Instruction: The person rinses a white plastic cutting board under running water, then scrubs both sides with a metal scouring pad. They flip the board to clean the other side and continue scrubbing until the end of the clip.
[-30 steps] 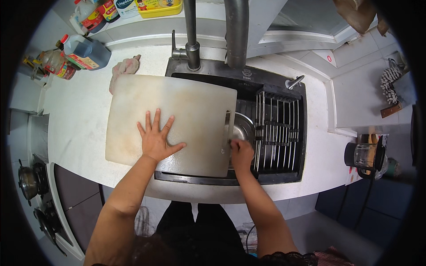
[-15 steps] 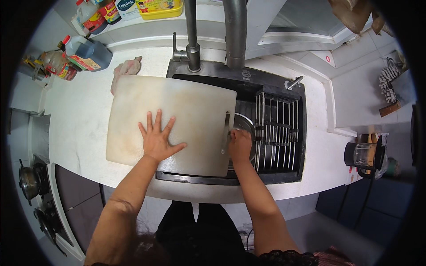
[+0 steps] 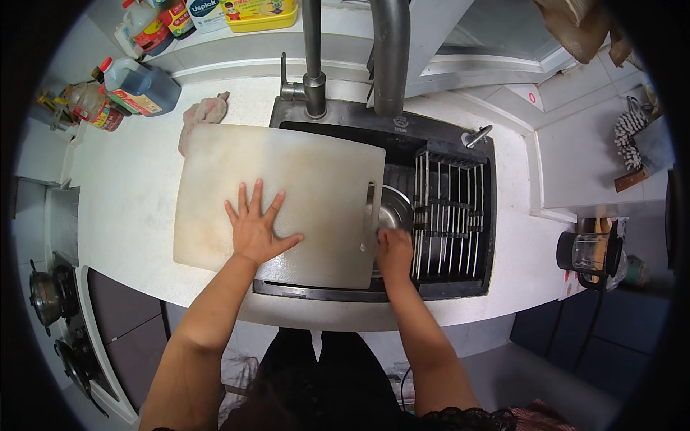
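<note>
A large pale cutting board (image 3: 316, 169) lies flat, partly on the white counter and partly over the dark sink (image 3: 445, 291). My left hand (image 3: 256, 230) rests open on its surface, fingers spread wide. At the board's right edge, near its slotted handle, my right hand (image 3: 396, 253) is closed with curled, slightly blurred fingers; whatever they hold, if anything, is hidden. Just beyond that hand, a round metal bowl or pot (image 3: 397, 207) shows in the sink, partly covered by the board.
A black drying rack (image 3: 449, 219) spans the sink's right side. Behind stands the dark faucet (image 3: 314, 90). A crumpled cloth (image 3: 205, 115) touches the board's far left corner. Bottles (image 3: 142, 87) line the back left; a blender jug (image 3: 591, 255) sits at right.
My right hand has shifted slightly nearer to me along the board's right edge, uncovering more of the metal bowl or pot. My left hand stays spread on the board.
</note>
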Available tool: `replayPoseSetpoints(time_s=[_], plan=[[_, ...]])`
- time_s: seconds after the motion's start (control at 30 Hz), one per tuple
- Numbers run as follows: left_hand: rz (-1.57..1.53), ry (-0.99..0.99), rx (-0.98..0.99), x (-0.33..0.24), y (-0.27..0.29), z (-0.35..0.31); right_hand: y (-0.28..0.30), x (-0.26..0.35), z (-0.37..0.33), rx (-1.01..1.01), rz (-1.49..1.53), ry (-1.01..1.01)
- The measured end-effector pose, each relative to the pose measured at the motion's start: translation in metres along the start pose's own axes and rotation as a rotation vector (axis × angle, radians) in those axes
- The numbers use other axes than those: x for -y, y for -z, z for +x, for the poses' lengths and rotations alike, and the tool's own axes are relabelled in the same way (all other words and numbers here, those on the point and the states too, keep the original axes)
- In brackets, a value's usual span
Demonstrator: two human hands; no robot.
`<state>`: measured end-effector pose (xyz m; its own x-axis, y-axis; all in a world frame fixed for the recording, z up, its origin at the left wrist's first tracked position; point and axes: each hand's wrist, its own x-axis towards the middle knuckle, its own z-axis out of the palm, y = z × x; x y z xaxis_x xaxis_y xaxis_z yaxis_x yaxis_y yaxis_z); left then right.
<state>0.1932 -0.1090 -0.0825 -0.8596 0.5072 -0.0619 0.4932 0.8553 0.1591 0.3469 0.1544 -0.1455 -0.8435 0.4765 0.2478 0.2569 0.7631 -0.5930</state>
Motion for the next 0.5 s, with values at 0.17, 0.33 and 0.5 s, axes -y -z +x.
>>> replayPoseSetpoints(time_s=[0.17,0.33,0.5], plan=[[-0.011,-0.010,-0.021,0.004,-0.003,-0.002,0.015,0.025,-0.025,-0.098,0.117,-0.092],[-0.012,-0.020,-0.020,0.000,-0.001,0.001,-0.018,0.011,0.044,-0.127,0.078,-0.018],[-0.026,0.006,0.004,0.000,0.001,0.000,-0.013,0.019,0.000,-0.012,-0.004,0.002]])
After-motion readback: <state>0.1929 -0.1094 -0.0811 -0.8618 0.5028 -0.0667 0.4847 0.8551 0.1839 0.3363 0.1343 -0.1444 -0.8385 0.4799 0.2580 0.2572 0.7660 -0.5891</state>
